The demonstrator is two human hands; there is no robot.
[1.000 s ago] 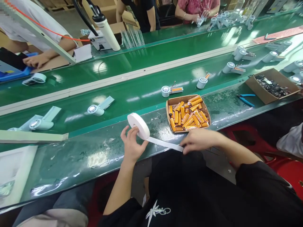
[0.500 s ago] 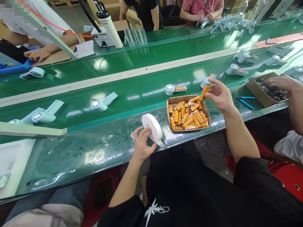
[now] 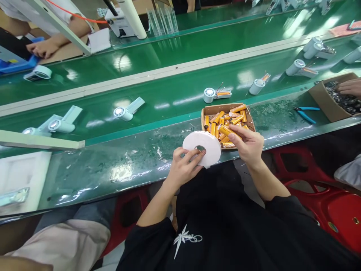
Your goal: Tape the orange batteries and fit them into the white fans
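My left hand (image 3: 184, 165) grips a roll of white tape (image 3: 211, 150), with fingers in its core and the flat side turned up towards me. Between the thumb and fingers of my right hand (image 3: 249, 145) is an orange battery (image 3: 225, 130), just right of the roll. Behind both hands stands a cardboard box (image 3: 207, 110) of similar orange batteries, its near left corner hidden by the roll. Beyond the box, a pale blue handheld fan (image 3: 209, 95) lies on the green belt with an orange battery in its open handle.
More fan bodies (image 3: 123, 113) lie along the belt (image 3: 169, 98). Blue-handled pliers (image 3: 307, 113) rest right of the battery box, near a carton (image 3: 324, 99) of small dark parts with a co-worker's hand (image 3: 351, 87) in it. A metal bar (image 3: 42, 141) juts in at left.
My right hand has brought the battery left and nearer to me, from the box's far right corner to beside the roll. My left hand has moved right and turned the roll flatter.
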